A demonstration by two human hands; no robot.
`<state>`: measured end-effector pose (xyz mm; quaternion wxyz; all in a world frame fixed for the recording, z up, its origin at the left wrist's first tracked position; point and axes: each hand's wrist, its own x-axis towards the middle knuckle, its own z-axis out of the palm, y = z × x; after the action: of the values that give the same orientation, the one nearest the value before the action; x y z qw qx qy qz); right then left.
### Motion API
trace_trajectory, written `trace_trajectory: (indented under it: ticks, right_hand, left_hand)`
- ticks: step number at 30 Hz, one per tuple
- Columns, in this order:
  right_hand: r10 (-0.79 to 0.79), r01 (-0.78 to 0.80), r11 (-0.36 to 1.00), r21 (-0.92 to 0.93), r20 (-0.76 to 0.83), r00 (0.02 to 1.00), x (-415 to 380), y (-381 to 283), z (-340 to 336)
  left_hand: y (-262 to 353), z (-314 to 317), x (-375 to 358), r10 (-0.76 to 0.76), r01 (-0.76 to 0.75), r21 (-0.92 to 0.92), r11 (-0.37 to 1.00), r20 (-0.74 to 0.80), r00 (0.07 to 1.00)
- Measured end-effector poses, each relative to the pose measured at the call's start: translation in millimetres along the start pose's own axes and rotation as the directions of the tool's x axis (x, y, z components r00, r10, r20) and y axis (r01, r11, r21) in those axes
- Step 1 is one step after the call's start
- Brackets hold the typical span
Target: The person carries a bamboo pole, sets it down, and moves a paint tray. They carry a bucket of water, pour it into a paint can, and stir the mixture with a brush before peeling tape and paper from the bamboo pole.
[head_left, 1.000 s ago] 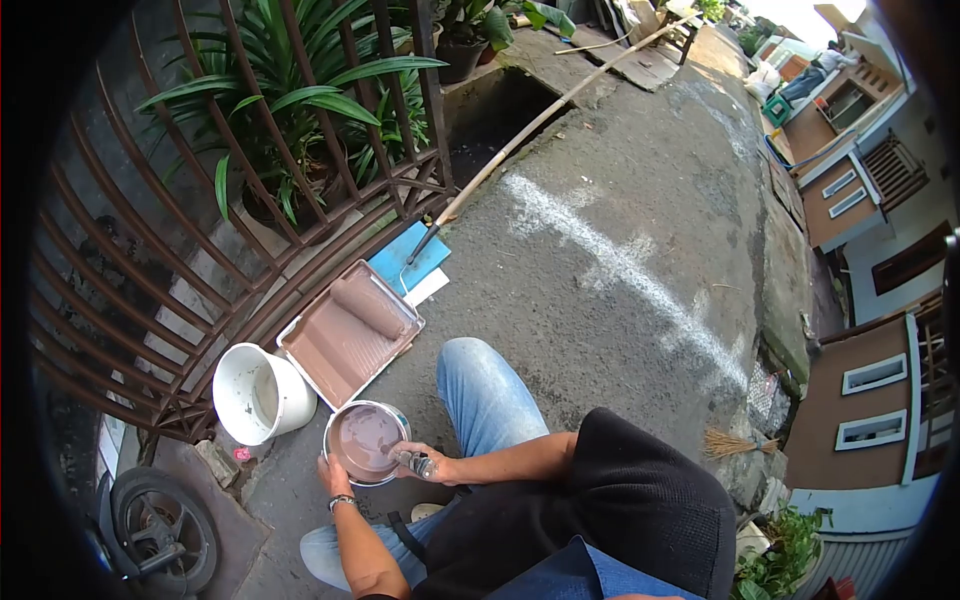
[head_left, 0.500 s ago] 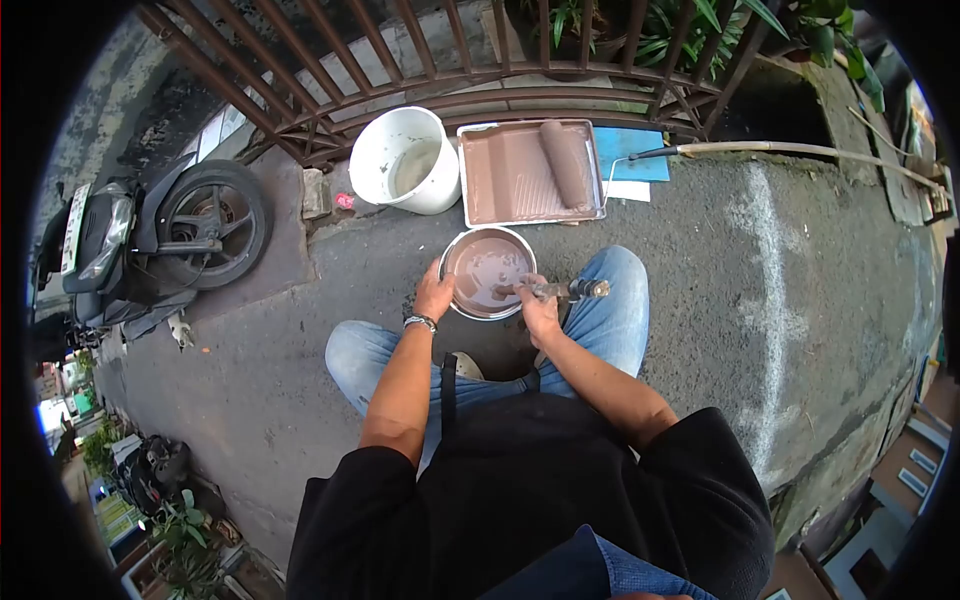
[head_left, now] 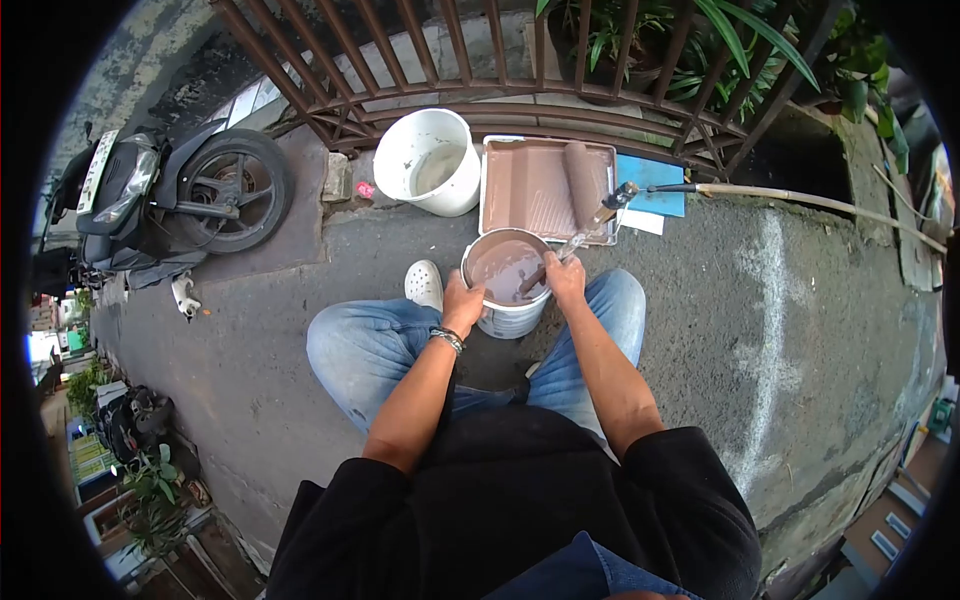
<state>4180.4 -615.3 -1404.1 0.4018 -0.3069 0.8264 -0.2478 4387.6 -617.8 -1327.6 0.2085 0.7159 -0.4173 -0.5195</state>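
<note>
A white bucket of brown paint [head_left: 510,323] stands between my knees, its outer wall showing on the side towards me. My left hand [head_left: 463,303] grips its rim on the left. Over the right rim, my right hand [head_left: 565,279] is closed around a paint-smeared stick [head_left: 590,229] with a dark, banded upper end. The stick's lower end dips into the brown paint [head_left: 503,266]; its upper end points away and to the right. Just beyond, a paint tray [head_left: 520,190] coated in brown holds a paint roller [head_left: 587,185].
A larger white bucket [head_left: 455,180] stands left of the tray. The roller's long pole [head_left: 790,197] stretches right past a blue sheet [head_left: 655,183]. A brown metal fence [head_left: 480,88] runs behind. To the left are a parked motorbike [head_left: 225,190] and a cat [head_left: 185,296].
The stick has swung from pointing right to pointing away over the tray. More of the paint bucket's near wall shows. My left knee has moved outward, and a white shoe has come into view.
</note>
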Motion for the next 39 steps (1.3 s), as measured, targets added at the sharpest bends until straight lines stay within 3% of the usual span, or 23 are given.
trace_trajectory:
  ticks: [2, 10, 14, 25, 39]
  right_hand:
    - [-0.085, 0.089, 0.995, -0.054, 0.072, 0.994, 6, -15, -11]
    - [-0.18, 0.181, 0.982, -0.051, 0.009, 0.984, 42, -49, -23]
    - [-0.17, 0.165, 0.974, -0.154, -0.02, 0.985, 57, -64, -30]
    - [-0.068, 0.089, 0.967, -0.238, 0.096, 0.993, 94, -91, -23]
    - [-0.001, 0.027, 0.976, -0.218, 0.118, 0.993, 128, -77, -12]
  left_hand:
    - [-2, 3, -4, -0.003, 0.003, -0.038, 0.999, -0.015, 1.0]
    - [32, 14, -1, 0.036, -0.037, -0.173, 0.984, -0.009, 0.999]
    - [51, 17, 13, -0.019, 0.02, -0.146, 0.989, 0.009, 1.0]
    - [66, 19, 49, -0.149, 0.189, -0.385, 0.903, 0.132, 0.98]
    - [68, 21, 63, -0.129, 0.2, -0.462, 0.864, 0.18, 0.975]
